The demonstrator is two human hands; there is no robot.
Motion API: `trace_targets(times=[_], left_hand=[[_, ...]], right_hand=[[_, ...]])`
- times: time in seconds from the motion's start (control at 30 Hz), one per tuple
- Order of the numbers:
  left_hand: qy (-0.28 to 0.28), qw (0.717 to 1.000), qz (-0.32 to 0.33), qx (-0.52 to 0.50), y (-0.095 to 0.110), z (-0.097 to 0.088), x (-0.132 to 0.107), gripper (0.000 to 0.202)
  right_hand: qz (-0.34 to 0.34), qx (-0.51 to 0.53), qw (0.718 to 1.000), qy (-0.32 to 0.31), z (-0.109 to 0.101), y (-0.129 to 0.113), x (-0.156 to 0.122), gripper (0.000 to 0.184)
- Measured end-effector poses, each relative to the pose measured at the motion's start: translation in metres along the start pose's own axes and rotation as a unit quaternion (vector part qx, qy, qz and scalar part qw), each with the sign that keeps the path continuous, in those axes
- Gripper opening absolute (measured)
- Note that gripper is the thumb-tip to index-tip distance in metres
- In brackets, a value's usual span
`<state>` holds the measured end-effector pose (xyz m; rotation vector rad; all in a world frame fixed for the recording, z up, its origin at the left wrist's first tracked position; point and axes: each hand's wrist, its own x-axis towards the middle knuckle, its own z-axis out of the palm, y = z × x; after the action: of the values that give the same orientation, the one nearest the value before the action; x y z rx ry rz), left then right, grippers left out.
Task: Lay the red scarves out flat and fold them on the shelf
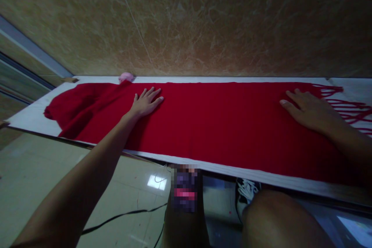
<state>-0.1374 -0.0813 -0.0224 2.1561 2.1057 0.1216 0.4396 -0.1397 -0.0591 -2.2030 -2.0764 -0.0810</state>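
A long red scarf [221,124] lies spread along a narrow white-covered table. Its middle part is flat, while the left end is bunched and creased. At the right end, several red fringe strands [348,108] trail over the white cover. My left hand [147,101] rests palm down on the scarf left of its middle, fingers spread. Near the fringe, my right hand [309,110] lies flat on the fabric, thumb apart from the fingers. Neither hand grips the cloth.
Behind the table [29,114] rises a marbled tile wall [186,19]. A small pink object [126,77] sits at the table's back edge. Below are my knees, a shoe [247,192], and a black cord [124,215] on the tiled floor. A metal frame [31,44] stands at the left.
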Motion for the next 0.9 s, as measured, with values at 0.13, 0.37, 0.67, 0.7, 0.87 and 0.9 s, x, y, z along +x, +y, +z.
trace_targets(times=[0.13,0.37,0.67,0.7,0.87,0.9], left_hand=[[-0.008,1.0,-0.009,0.016,0.0035,-0.0015,-0.0019,0.073],[-0.008,0.997,-0.014,0.078,0.0076,-0.0027,-0.0031,0.069],[-0.009,0.997,-0.013,0.071,0.0055,-0.0021,-0.0014,0.071],[-0.008,0.997,-0.013,0.075,0.0051,-0.002,-0.0013,0.071],[-0.005,0.999,-0.009,0.052,0.0025,-0.0006,-0.0002,0.072],[-0.004,0.999,-0.008,0.045,0.0021,-0.0004,0.0,0.072]], right_hand=[[0.019,0.015,1.0,-0.002,-0.0013,-0.0026,-0.0001,0.082],[0.021,-0.003,1.0,-0.009,0.0002,-0.0016,0.003,0.083],[0.024,0.002,1.0,0.004,0.0009,-0.003,0.0009,0.084],[0.024,0.001,1.0,0.005,0.0003,-0.0036,0.0007,0.084],[0.03,0.001,1.0,-0.004,-0.0025,-0.0051,0.0004,0.083],[0.032,0.001,0.999,-0.005,-0.0025,-0.005,0.0006,0.083]])
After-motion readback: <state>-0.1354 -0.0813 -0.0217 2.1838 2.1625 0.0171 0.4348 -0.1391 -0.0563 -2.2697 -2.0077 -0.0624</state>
